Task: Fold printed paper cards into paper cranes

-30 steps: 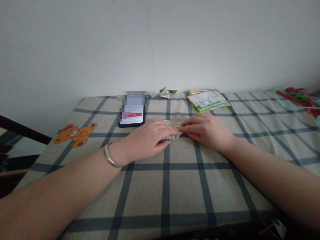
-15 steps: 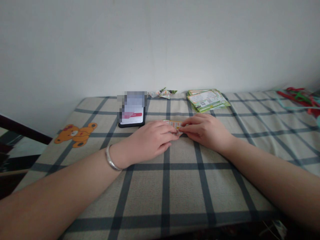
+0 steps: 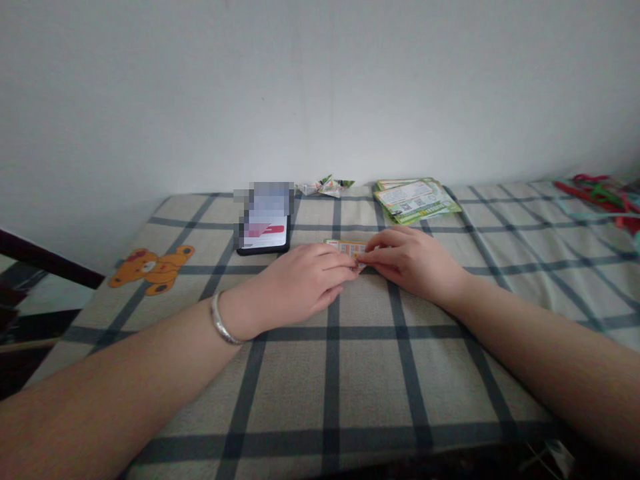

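A small printed paper sheet [image 3: 350,247] with orange and white blocks lies on the tablecloth between my hands, partly covered by my fingers. My left hand [image 3: 311,279], with a silver bangle at the wrist, rests over its near left part, fingers together and pressed on the paper. From the right, my right hand [image 3: 409,261] pinches the paper's near edge between thumb and fingers. The fingertips of both hands almost meet there, and the near edge looks bent up or folded, though the fingers hide most of it.
A phone [image 3: 265,233] with a lit screen lies behind my left hand. Folded paper pieces [image 3: 325,187] sit by the wall, left of a stack of green-and-white printed sheets [image 3: 417,200]. Red and green strips [image 3: 600,193] lie far right; a bear picture [image 3: 153,268] is at left.
Both hands stay almost in place on the paper. Only the fingertips have shifted slightly at its near edge.
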Tool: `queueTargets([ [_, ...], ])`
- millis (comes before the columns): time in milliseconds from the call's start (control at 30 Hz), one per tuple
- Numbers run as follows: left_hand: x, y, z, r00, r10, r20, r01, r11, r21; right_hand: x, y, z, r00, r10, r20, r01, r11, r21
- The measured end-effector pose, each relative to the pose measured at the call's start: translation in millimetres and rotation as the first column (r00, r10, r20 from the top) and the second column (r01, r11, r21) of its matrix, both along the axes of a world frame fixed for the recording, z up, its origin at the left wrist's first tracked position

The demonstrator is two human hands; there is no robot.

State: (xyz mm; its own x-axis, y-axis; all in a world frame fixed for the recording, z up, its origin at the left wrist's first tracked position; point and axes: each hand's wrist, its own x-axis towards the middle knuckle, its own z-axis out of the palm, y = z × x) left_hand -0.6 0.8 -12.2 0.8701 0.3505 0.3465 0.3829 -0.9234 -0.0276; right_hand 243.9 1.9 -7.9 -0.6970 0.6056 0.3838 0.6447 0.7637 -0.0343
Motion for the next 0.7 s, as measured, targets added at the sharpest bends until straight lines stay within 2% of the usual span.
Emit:
queueTargets([
  [133, 0, -2, 0.8, 1.000, 0.013, -0.029, -0.012, 1.000, 0.007, 2, 1, -0.3, 1.000, -0.007, -0.028, 0.007, 1.000, 0.013],
  [300, -1, -6, 0.9, 0.997, 0.049, -0.065, -0.049, 0.999, 0.013, 5, -2, 1.7, 0.997, -0.001, -0.077, 0.008, 0.996, 0.091],
  [433, 0, -7, 0.5, 0.995, 0.058, -0.075, -0.055, 0.997, 0.045, 3, -9, 5.2, 0.997, 0.069, 0.019, -0.071, 0.990, 0.125],
  [567, 1, -7, 0.0, 0.994, 0.073, -0.077, -0.069, 0.996, 0.060, 0, -15, 7.2, 0.990, 0.054, 0.129, -0.073, 0.986, 0.147],
  [700, 2, -8, -0.4, 0.994, 0.075, -0.085, -0.069, 0.995, 0.070, -2, -15, 8.4, 0.985, 0.033, 0.168, -0.057, 0.988, 0.143],
])
